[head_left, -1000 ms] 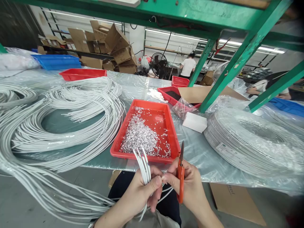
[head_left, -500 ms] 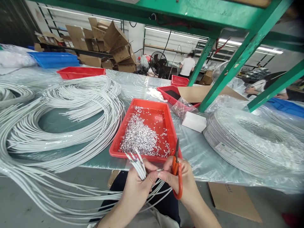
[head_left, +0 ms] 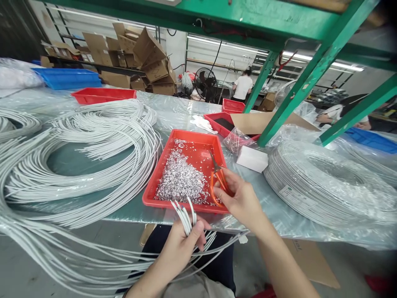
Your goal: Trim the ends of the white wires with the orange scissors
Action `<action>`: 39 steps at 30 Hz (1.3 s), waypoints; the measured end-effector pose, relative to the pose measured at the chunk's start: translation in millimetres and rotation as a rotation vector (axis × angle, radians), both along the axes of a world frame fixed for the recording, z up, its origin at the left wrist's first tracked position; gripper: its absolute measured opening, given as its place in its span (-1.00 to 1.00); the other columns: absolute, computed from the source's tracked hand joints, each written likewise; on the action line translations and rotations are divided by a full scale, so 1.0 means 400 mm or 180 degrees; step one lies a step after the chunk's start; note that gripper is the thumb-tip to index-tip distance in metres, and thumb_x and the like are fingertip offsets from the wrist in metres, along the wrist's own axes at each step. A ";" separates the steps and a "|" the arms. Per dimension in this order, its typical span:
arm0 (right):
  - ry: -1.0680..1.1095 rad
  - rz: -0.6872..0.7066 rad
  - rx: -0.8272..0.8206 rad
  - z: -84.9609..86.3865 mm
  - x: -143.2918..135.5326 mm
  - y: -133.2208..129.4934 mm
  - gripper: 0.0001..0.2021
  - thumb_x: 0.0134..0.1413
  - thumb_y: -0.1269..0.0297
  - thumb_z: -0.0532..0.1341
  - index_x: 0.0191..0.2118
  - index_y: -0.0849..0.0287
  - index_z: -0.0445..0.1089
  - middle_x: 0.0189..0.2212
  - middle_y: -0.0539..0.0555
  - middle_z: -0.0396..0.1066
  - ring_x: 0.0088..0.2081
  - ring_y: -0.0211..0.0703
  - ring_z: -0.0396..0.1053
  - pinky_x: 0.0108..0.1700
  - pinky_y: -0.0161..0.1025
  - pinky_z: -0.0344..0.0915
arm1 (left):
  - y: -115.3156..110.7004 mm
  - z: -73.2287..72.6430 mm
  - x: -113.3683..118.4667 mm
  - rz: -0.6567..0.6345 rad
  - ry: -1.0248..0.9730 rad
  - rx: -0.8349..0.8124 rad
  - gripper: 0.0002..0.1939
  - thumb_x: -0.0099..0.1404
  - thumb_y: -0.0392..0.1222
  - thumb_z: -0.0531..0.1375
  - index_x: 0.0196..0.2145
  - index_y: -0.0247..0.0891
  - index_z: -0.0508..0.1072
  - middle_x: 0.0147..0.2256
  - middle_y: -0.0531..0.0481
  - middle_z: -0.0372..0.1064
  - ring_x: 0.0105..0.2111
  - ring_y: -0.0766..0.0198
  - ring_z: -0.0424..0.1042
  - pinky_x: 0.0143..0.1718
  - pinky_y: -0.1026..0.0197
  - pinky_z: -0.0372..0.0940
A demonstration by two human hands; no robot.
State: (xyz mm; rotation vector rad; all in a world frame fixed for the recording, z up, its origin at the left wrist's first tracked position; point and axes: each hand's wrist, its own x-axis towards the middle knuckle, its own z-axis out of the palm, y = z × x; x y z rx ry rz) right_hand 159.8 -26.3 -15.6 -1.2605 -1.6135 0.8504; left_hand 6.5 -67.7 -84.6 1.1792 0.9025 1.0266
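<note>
My left hand [head_left: 182,240] is closed round a bundle of white cables [head_left: 185,218], whose cut ends stick up above the thumb. The rest of their length droops below the table edge and sweeps off to the left. My right hand [head_left: 240,196] grips orange-handled scissors [head_left: 221,179], blades pointing up and away, over the right side of a red tray [head_left: 149,191]. In that tray lies a heap of small silvery pieces [head_left: 182,176], too small to name for certain.
Coiled white cables [head_left: 77,182] cover the table's left part. A plastic-wrapped cable coil [head_left: 310,194] and a white box [head_left: 252,159] stand to the right. Green frame posts [head_left: 294,99] rise at the back right. Farther off are a fan [head_left: 206,84] and a person [head_left: 242,87].
My hands have parted. The right has moved up and forward over the tray, and the scissors have swung from hanging at the fingers to a grip. The left keeps the cables.
</note>
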 end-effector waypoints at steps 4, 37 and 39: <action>0.0036 0.0534 -0.0044 -0.007 0.010 -0.012 -0.54 -0.05 0.47 0.19 0.03 0.17 0.16 -0.32 0.05 0.39 -0.33 -0.16 0.36 -0.24 -0.22 0.32 | -0.002 0.016 -0.007 -0.0157 -0.0867 -0.0495 -0.59 0.13 0.13 0.15 -0.41 -0.34 0.46 -0.58 0.08 0.23 -0.68 0.43 0.23 -0.65 0.34 0.17; -0.1890 0.0489 -0.0417 0.005 0.061 -0.221 -0.57 0.01 0.28 0.08 0.06 0.06 0.20 -0.33 0.11 0.43 -0.35 -0.02 0.38 -0.34 -0.12 0.34 | -0.021 0.086 -0.005 0.0724 -0.0297 0.0001 -0.86 -0.01 -0.32 0.26 -0.59 -0.30 0.33 -0.69 0.22 0.08 -0.71 0.50 0.00 -0.68 0.39 -0.01; -0.1932 0.0573 -0.0322 0.007 0.064 -0.221 -0.56 0.01 0.31 0.08 0.08 0.04 0.17 -0.27 0.12 0.42 -0.29 -0.01 0.38 -0.30 -0.11 0.34 | -0.022 0.086 -0.005 0.0650 -0.0287 -0.0004 -0.85 -0.01 -0.32 0.27 -0.60 -0.30 0.33 -0.69 0.21 0.09 -0.70 0.50 0.02 -0.66 0.38 0.02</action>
